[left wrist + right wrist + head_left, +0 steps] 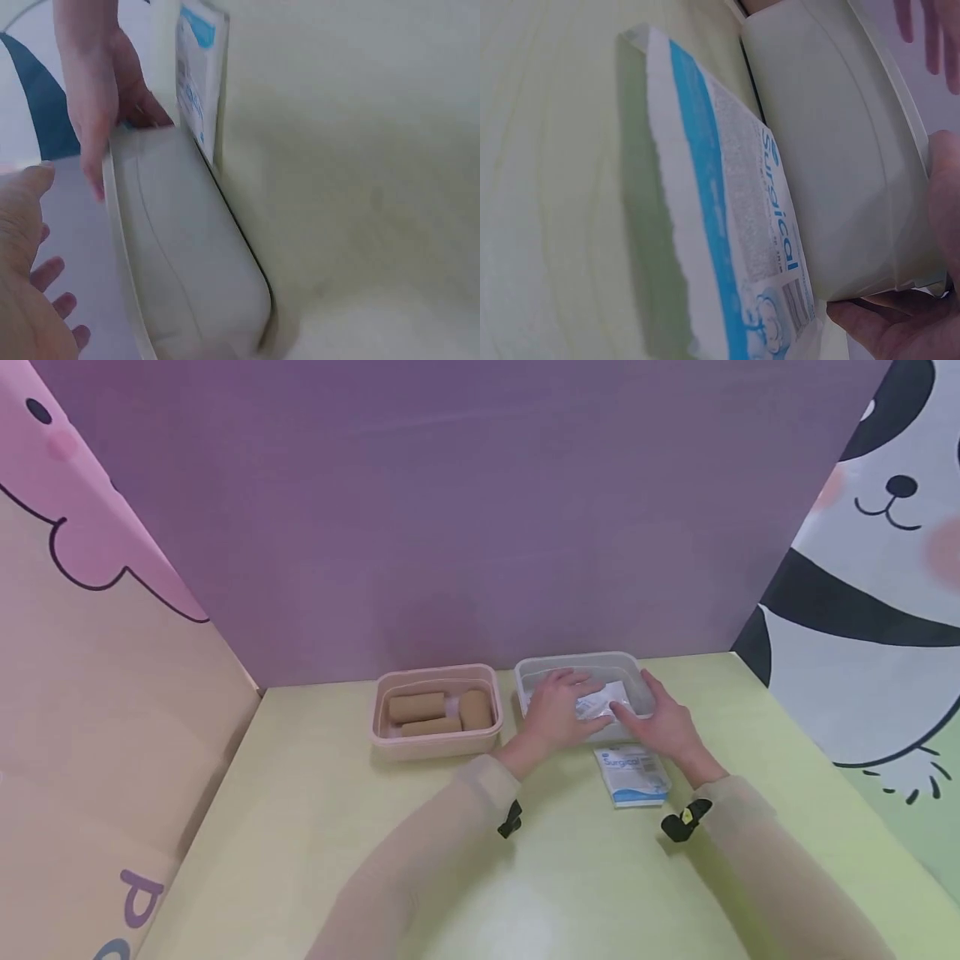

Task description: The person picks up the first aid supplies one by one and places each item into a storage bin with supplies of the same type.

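A white plastic bin (581,659) stands at the back of the table with white packets (604,696) inside. Over its left part reaches my left hand (557,717), fingers spread and apart from one another, gripping nothing. My right hand (670,728) holds the bin's right end, its thumb over the front rim and its fingers around the end wall. Just in front of the bin lies a flat white and blue packet (632,774) printed "Surgical". In the right wrist view the packet (742,202) lies beside the bin's outer wall (840,150).
Left of the white bin stands a pink bin (435,746) with brown bandage rolls (416,707) in it. A purple panel (480,527) rises behind both bins. Printed side panels flank the pale yellow table (300,827).
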`<state>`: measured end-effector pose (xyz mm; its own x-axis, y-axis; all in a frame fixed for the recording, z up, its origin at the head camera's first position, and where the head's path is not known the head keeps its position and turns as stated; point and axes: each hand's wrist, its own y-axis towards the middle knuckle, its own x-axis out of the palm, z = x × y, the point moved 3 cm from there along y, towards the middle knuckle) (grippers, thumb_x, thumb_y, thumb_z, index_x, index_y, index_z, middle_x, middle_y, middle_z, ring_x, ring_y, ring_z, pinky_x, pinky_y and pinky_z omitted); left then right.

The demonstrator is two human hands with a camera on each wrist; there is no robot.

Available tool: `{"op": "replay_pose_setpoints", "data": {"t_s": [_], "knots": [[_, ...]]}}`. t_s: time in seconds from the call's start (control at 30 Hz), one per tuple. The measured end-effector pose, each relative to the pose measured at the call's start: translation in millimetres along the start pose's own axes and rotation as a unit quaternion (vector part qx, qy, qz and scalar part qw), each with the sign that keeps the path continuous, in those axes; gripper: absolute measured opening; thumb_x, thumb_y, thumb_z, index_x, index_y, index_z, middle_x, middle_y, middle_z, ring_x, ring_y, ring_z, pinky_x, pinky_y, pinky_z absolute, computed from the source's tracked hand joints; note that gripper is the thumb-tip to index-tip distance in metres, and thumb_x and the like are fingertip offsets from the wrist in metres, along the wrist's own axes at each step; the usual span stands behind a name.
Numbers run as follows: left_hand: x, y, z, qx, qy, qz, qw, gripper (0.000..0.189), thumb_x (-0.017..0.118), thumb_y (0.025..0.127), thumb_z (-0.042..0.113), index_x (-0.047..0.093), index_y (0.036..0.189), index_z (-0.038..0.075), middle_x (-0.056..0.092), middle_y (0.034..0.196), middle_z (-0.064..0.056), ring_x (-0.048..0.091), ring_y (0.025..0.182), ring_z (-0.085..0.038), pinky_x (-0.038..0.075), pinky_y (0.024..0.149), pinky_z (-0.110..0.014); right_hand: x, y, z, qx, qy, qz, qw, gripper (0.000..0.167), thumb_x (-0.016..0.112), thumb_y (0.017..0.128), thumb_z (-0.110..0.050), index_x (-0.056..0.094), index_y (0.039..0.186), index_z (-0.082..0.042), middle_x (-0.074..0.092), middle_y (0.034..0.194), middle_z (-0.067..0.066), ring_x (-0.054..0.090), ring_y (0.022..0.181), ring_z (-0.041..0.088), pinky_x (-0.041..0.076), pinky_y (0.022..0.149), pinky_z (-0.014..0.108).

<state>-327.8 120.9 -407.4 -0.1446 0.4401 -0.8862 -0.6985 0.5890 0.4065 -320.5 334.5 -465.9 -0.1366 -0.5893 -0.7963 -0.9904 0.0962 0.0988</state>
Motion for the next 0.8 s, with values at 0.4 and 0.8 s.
{"op": "replay_pose_setpoints", "data": {"t_s": [0.4, 0.8], "knots": [[20.5, -27.0, 29.8, 0.086, 0.014, 0.017, 0.9961, 0.053, 0.076, 0.095, 0.054, 0.069, 0.143, 0.03, 0.068, 0.148, 0.009, 0.061, 0.138, -0.017, 0.047, 0.118, -0.032, -1.7, 2.8, 3.7, 0.0, -0.002, -0.008, 1.0, 0.106, 0.057, 0.101, -0.065, 0.004, 0.171, -0.007, 0.036, 0.161, 0.042, 0.045, 0.139, 0.066, 0.044, 0.106, 0.079], [43.3, -38.8, 42.5, 0.113, 0.063, -0.037, 0.9909, 0.057, 0.07, 0.099, 0.056, 0.064, 0.148, 0.027, 0.063, 0.154, 0.009, 0.057, 0.144, -0.01, 0.035, 0.126, -0.024, -0.3, 1.3, 3.5, 0.005, 0.014, -0.014, 0.9998, 0.108, 0.056, 0.1, -0.069, 0.003, 0.172, -0.008, 0.035, 0.162, 0.042, 0.046, 0.14, 0.065, 0.045, 0.108, 0.077]]}}
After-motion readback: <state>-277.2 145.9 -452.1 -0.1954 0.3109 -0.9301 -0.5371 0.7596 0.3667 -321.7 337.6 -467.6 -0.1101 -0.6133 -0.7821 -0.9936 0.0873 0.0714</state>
